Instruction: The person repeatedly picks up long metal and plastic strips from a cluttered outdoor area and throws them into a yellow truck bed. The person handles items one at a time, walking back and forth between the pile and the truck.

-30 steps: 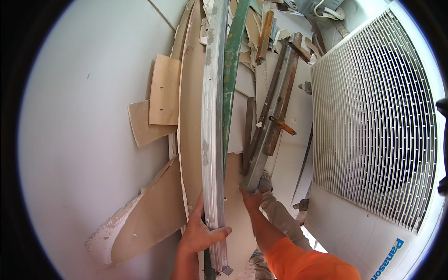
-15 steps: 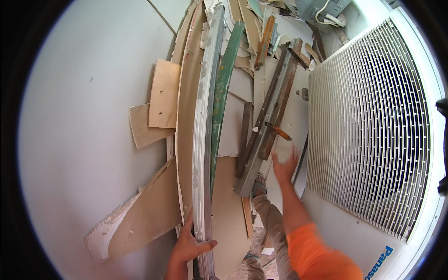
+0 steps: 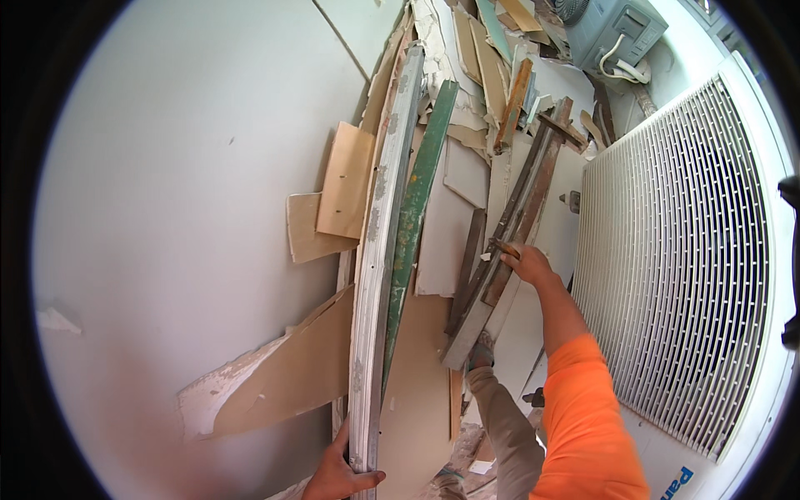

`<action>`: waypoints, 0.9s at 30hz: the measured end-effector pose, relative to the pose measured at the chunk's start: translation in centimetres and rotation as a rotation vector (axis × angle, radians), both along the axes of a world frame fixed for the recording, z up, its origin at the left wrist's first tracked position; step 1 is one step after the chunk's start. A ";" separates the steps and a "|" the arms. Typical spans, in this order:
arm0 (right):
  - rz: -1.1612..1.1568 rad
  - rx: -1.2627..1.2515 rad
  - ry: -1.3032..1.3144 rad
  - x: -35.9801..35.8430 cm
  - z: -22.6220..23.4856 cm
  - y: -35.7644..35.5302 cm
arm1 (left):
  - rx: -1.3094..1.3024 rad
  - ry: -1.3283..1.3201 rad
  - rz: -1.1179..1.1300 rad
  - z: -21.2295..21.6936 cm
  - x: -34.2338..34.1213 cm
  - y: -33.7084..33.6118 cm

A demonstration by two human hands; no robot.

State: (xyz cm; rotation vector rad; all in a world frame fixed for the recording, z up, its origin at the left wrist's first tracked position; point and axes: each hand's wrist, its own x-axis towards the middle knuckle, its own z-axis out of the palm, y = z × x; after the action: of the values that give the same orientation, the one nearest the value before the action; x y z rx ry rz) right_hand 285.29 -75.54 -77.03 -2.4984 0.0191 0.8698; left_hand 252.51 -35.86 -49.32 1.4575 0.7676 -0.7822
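My left hand (image 3: 343, 477) is wrapped round the lower end of a long whitish-grey metal bar (image 3: 379, 250), its thumb across the front. This bar stands nearly upright in view, with a flaking green metal bar (image 3: 419, 208) leaning close beside it on the right. My right arm, in an orange sleeve, reaches forward. The right hand (image 3: 531, 267) is closed on a short rusty metal bracket (image 3: 502, 246) that juts out from a bundle of rusty steel bars (image 3: 518, 208). The bundle lies slanted, its lower end close to my foot.
A pale wall (image 3: 192, 208) rises on the left, with broken board pieces (image 3: 292, 367) and a small wooden panel (image 3: 344, 179) against it. On the right stands a large air-conditioner unit with a white grille (image 3: 675, 258). Board scraps (image 3: 479, 67) pile up at the far end.
My right hand has gone from open beside the bracket to closed on it. My left hand keeps its hold on the whitish-grey bar. The whole view has shifted somewhat.
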 end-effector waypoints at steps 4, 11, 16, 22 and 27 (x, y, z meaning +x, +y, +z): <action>0.084 -0.173 -0.112 0.8 4.8 1.5 | 0.055 -0.168 -0.160 2.2 -1.8 1.2; 0.076 -0.053 -0.232 3.0 15.2 0.8 | 0.147 -0.129 -0.175 8.3 -6.0 0.8; 0.072 0.023 -0.262 -1.1 21.8 2.7 | 0.103 -0.146 -0.164 14.0 -7.8 0.6; 0.130 -0.033 -0.204 -9.2 28.5 6.1 | -0.048 -0.192 -0.037 22.2 -12.0 1.9; 0.344 -0.053 -0.179 -16.2 32.0 8.6 | 0.049 -0.381 -0.105 27.6 -19.8 3.7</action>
State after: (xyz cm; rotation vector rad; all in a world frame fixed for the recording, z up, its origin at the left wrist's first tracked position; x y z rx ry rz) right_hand 269.07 -66.93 -45.03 -2.6647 -0.4646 0.7781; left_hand 232.70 -32.12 -21.76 1.6398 0.4248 -0.5419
